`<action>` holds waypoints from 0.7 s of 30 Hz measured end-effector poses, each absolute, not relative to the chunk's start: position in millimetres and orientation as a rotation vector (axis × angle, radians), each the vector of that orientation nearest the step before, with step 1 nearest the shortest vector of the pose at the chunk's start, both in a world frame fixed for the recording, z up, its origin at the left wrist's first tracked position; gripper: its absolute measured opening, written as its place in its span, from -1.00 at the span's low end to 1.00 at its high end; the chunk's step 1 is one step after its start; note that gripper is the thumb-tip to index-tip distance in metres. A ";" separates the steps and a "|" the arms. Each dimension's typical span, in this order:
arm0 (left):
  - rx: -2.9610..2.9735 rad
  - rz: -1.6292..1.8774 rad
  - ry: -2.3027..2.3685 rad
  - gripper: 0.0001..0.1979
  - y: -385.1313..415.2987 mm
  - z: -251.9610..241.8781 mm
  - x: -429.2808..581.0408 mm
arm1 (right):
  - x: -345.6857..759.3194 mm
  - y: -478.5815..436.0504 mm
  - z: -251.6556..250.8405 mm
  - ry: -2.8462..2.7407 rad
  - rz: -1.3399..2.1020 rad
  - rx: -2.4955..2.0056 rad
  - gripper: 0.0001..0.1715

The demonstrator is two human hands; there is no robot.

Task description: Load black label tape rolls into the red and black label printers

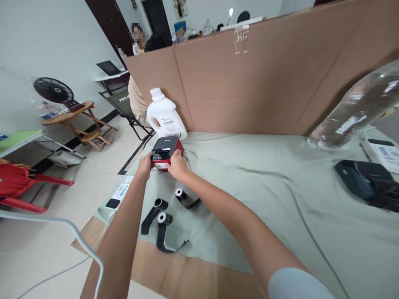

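Note:
A small black and red printer (168, 146) sits on the green cloth in front of a white jug. Gripping its left side is my left hand (145, 165), fingers closed around the edge and partly hidden. My right hand (178, 164) is closed on its right front corner, thumb up along the red side. Nearer to me lie three small rolls of black strip: one roll (181, 194) with a short tail, a second roll (161, 203) to its left, and a third roll (164, 218) with a long curling tail. None of these rolls touches my hands.
The white jug (167, 116) stands against a cardboard screen (243, 87). A white power strip (123, 189) lies at the left edge. On the right are a dark device (363, 178) and a clear plastic-wrapped bundle (352, 108). Another person's sleeve (137, 99) shows behind the jug.

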State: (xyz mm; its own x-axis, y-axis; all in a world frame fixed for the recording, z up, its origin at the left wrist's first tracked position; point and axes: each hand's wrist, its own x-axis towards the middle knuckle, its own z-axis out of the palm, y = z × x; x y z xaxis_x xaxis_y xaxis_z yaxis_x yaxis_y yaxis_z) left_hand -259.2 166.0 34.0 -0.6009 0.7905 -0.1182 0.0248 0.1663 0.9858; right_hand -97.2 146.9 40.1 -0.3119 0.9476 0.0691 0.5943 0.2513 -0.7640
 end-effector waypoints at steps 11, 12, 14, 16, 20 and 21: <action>0.997 1.607 1.912 -0.69 125.6 74.9 -232.6 | 147.6 86.1 29.0 -1.682 0.614 -1.420 -0.20; 1.150 1.690 1.898 -0.65 105.7 84.6 -219.4 | 204.0 71.0 23.8 -1.605 0.446 -1.495 -0.23; 1.495 1.674 1.839 -0.61 58.0 100.5 -183.2 | 316.7 41.4 13.2 -1.446 0.109 -1.610 -0.26; 1.790 1.467 1.697 -0.61 7.3 105.3 -135.8 | 412.1 18.2 2.8 -1.276 -0.061 -1.617 -0.20; 2.363 0.459 1.049 -0.62 -73.6 68.9 -37.0 | 508.9 1.0 -12.2 -1.211 0.033 -1.739 -0.07; 2.457 0.313 0.977 -0.57 -88.1 53.5 -18.2 | 514.4 1.0 -12.8 -1.207 0.077 -1.764 -0.03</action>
State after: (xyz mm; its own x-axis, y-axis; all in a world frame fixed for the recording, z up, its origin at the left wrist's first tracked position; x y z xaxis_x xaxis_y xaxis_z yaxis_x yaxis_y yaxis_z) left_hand -18.2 -88.1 53.5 0.7197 0.6933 0.0358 0.5850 -0.6335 0.5064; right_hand 514.4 1.0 -12.8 0.5086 0.7461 0.4297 0.6853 -0.0486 -0.7267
